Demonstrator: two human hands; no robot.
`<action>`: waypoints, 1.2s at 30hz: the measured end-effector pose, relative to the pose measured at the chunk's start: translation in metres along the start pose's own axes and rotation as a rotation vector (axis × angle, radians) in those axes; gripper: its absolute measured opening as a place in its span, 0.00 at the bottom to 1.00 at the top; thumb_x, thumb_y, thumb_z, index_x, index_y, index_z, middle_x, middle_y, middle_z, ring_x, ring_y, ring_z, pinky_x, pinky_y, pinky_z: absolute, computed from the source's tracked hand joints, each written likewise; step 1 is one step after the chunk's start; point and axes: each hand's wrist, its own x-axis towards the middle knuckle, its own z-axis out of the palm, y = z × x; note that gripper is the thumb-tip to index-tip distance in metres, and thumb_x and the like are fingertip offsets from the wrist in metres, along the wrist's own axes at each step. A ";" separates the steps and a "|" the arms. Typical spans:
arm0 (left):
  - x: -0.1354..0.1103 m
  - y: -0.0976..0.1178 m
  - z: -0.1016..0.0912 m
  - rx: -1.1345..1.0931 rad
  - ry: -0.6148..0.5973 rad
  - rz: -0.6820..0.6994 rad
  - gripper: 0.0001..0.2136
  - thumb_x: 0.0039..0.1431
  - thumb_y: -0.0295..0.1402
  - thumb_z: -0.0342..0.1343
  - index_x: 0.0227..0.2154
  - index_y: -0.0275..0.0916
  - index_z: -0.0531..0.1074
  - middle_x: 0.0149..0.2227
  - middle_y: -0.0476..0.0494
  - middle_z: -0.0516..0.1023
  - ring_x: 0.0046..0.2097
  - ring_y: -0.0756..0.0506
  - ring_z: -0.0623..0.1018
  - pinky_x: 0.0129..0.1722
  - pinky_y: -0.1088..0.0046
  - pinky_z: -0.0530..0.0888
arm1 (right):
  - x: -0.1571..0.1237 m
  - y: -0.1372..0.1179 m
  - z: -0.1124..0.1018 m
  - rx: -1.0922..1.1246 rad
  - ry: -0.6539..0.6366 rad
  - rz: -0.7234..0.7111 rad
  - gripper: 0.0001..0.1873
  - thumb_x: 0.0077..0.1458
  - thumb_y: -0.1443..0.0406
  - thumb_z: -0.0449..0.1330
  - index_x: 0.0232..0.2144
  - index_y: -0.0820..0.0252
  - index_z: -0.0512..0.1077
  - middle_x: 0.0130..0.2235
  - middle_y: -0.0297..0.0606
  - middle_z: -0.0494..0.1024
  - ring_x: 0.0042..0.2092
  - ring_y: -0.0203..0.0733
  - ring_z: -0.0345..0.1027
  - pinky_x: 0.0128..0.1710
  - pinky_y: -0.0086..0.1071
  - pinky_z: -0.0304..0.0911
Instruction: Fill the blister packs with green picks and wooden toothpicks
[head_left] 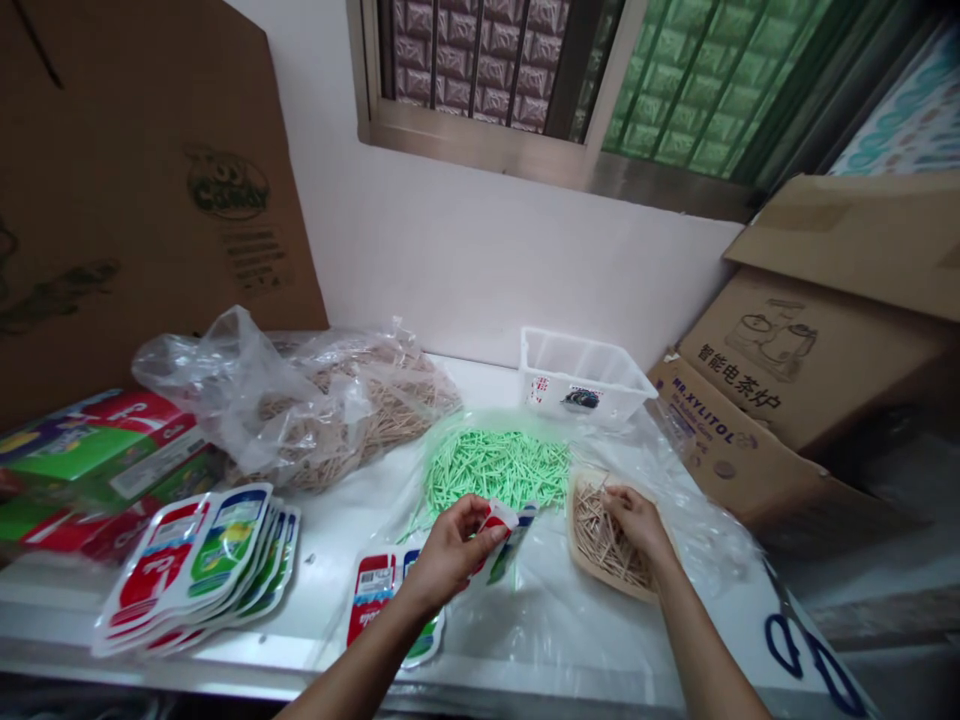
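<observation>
My left hand (pixel 450 552) is closed on a small printed packet (pixel 504 532), held just above the table in front of a heap of green sticks (pixel 499 466). My right hand (pixel 636 516) reaches into a shallow tan tray (pixel 583 562) of wooden toothpicks, fingers pinched on a few of them. Another printed packet (pixel 375 590) lies flat under my left wrist. Clear plastic sheet (pixel 555 620) covers the table under the sticks and tray.
A fanned stack of printed packets (pixel 202 565) lies at the left, with colourful boxes (pixel 90 455) behind it. A clear bag of wooden sticks (pixel 330 400) sits at the back left, a white plastic basket (pixel 581 385) at the back, cardboard boxes (pixel 787 400) at the right.
</observation>
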 end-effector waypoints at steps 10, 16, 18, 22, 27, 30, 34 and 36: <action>0.002 0.004 0.011 -0.007 -0.004 0.001 0.17 0.42 0.40 0.65 0.30 0.37 0.67 0.30 0.47 0.74 0.31 0.49 0.72 0.31 0.76 0.66 | -0.005 -0.023 -0.013 0.095 0.115 -0.029 0.20 0.42 0.53 0.60 0.30 0.63 0.77 0.28 0.41 0.78 0.33 0.45 0.70 0.35 0.35 0.63; 0.002 0.005 0.014 0.017 -0.040 0.034 0.15 0.43 0.39 0.64 0.30 0.37 0.67 0.31 0.47 0.74 0.33 0.48 0.72 0.31 0.76 0.65 | -0.055 -0.121 -0.010 0.509 0.094 -0.100 0.22 0.44 0.54 0.63 0.39 0.63 0.73 0.29 0.38 0.77 0.28 0.37 0.67 0.28 0.30 0.64; 0.002 0.006 0.015 0.034 -0.063 0.058 0.15 0.44 0.39 0.64 0.31 0.37 0.68 0.32 0.45 0.75 0.35 0.47 0.73 0.33 0.75 0.66 | -0.075 -0.152 -0.002 0.569 0.028 -0.139 0.18 0.45 0.56 0.64 0.36 0.62 0.74 0.29 0.37 0.77 0.27 0.36 0.67 0.28 0.29 0.63; -0.001 0.006 0.016 0.068 -0.074 0.105 0.15 0.45 0.39 0.64 0.32 0.37 0.68 0.33 0.44 0.75 0.37 0.46 0.73 0.36 0.74 0.65 | -0.099 -0.180 0.016 0.562 -0.083 -0.166 0.15 0.47 0.57 0.63 0.34 0.60 0.74 0.26 0.34 0.75 0.27 0.36 0.66 0.28 0.29 0.63; -0.007 0.005 0.012 0.055 -0.079 0.128 0.13 0.47 0.37 0.63 0.33 0.38 0.67 0.32 0.48 0.72 0.34 0.48 0.71 0.33 0.75 0.64 | -0.112 -0.184 0.026 0.436 -0.290 -0.188 0.15 0.49 0.56 0.61 0.36 0.60 0.73 0.25 0.34 0.74 0.27 0.36 0.66 0.28 0.28 0.62; -0.010 0.007 0.011 0.085 -0.077 0.144 0.11 0.48 0.33 0.62 0.32 0.37 0.67 0.31 0.49 0.70 0.34 0.50 0.69 0.34 0.75 0.64 | -0.115 -0.189 0.023 0.332 -0.390 -0.222 0.18 0.52 0.56 0.58 0.43 0.58 0.71 0.30 0.35 0.75 0.31 0.38 0.68 0.32 0.29 0.63; -0.013 0.009 0.010 0.060 -0.092 0.148 0.11 0.49 0.33 0.61 0.33 0.37 0.66 0.32 0.49 0.71 0.35 0.50 0.68 0.35 0.74 0.64 | -0.116 -0.196 0.019 0.209 -0.434 -0.298 0.21 0.59 0.53 0.47 0.47 0.56 0.69 0.36 0.38 0.75 0.35 0.39 0.68 0.37 0.32 0.63; -0.013 0.010 0.009 0.046 -0.094 0.163 0.11 0.49 0.33 0.61 0.32 0.37 0.66 0.32 0.49 0.70 0.35 0.50 0.68 0.35 0.74 0.64 | -0.116 -0.198 0.019 0.134 -0.397 -0.360 0.22 0.61 0.54 0.44 0.47 0.54 0.71 0.42 0.40 0.74 0.43 0.42 0.67 0.45 0.35 0.61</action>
